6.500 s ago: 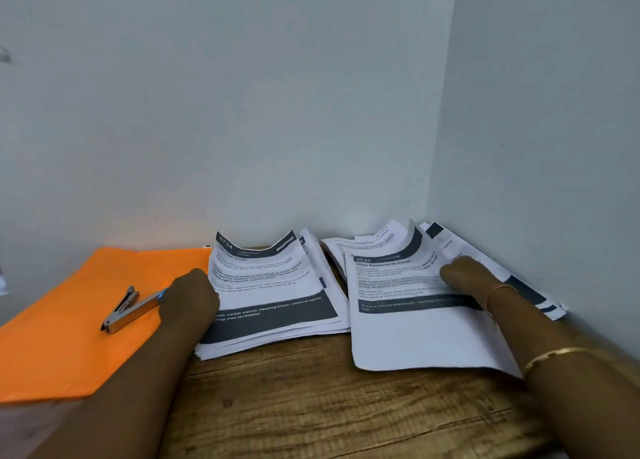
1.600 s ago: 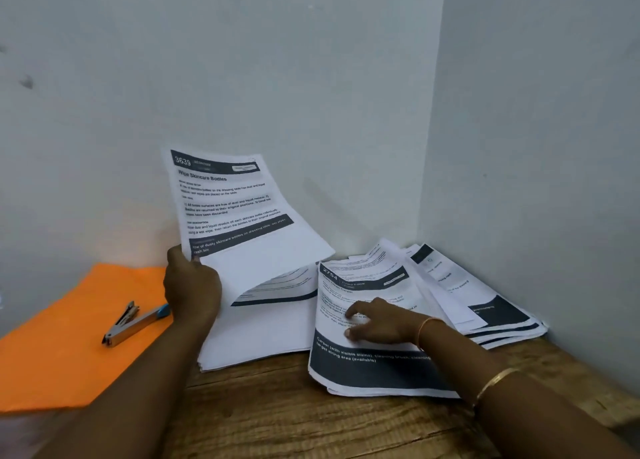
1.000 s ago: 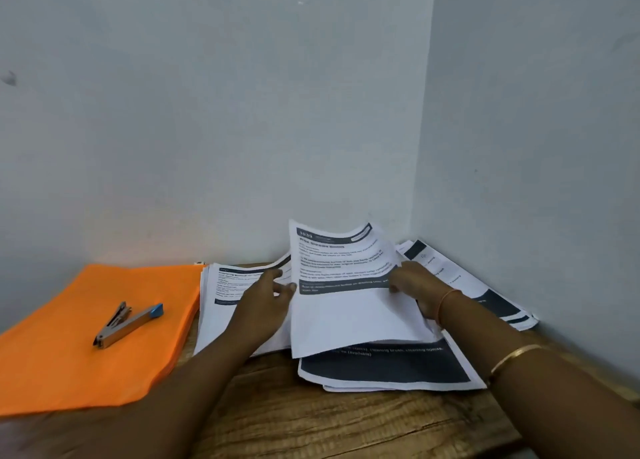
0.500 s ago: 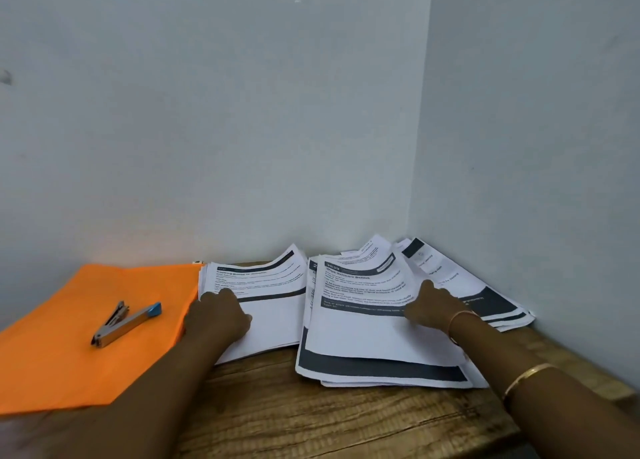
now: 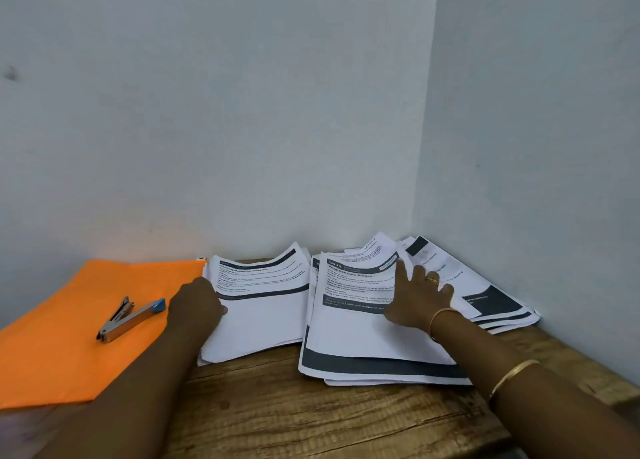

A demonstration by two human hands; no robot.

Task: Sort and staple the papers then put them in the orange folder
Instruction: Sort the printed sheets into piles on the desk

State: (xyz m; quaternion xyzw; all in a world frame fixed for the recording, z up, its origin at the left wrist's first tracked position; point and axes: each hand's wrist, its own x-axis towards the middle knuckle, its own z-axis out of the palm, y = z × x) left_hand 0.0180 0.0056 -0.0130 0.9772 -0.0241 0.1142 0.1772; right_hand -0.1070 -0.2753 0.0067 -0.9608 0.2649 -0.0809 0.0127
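Observation:
Three piles of printed papers lie in the corner of a wooden table (image 5: 311, 420). My left hand (image 5: 197, 306) rests on the left edge of the left pile (image 5: 266, 313), its back towards me and its fingers curled out of sight. My right hand (image 5: 419, 296) lies flat with fingers spread on the top sheet of the middle pile (image 5: 349, 337). A third, fanned pile (image 5: 495, 299) sits against the right wall. The orange folder (image 5: 62, 348) lies closed at the left, with a metal stapler (image 5: 130, 318) with a blue end on top of it.
White walls meet in a corner right behind the papers and close off the back and right side. Bare wood shows in front of the piles, up to the table's near edge.
Since a second ago the sheet that both hands held has been laid on the middle pile. My right hand now spreads flat on it, and my left hand is back at the left pile's edge.

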